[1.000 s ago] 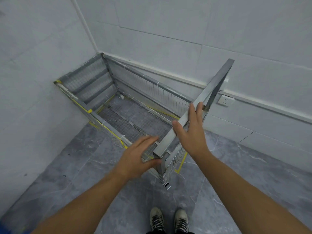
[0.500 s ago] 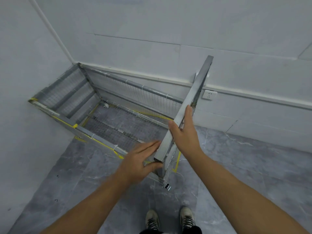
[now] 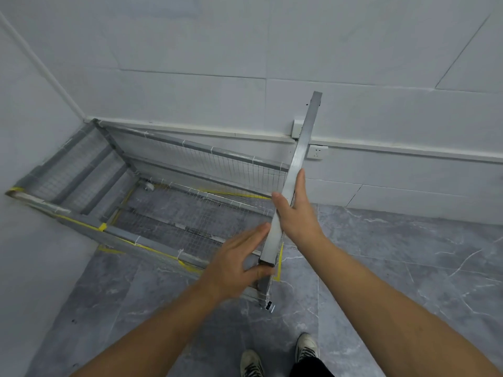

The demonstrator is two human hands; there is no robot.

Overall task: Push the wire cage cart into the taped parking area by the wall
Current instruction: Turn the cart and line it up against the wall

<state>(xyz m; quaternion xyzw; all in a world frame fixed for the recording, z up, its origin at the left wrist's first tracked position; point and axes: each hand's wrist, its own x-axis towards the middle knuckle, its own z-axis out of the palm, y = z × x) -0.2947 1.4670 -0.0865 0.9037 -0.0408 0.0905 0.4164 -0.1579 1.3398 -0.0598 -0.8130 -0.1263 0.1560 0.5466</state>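
Note:
The grey wire cage cart (image 3: 190, 148) stands in the room corner, its long side along the back wall and its far end against the left wall. Yellow floor tape (image 3: 279, 268) shows at its near corner and under its mesh floor. The cart's near top rail (image 3: 302, 148) runs diagonally up toward the wall. My left hand (image 3: 234, 268) lies flat-fingered against the rail's near end, thumb beside the corner post. My right hand (image 3: 296, 213) rests higher on the same rail, thumb on one side and straight fingers on the other.
A white wall outlet (image 3: 317, 152) sits on the back wall just behind the rail. A caster (image 3: 269, 306) shows under the cart's near corner. My shoes (image 3: 251, 363) stand on grey marble floor tiles, with open floor to the right.
Both hands stay on the near rail. My right hand's fingers have drawn together along the rail. The cart sits further left in the view, with its far end nearer the left wall.

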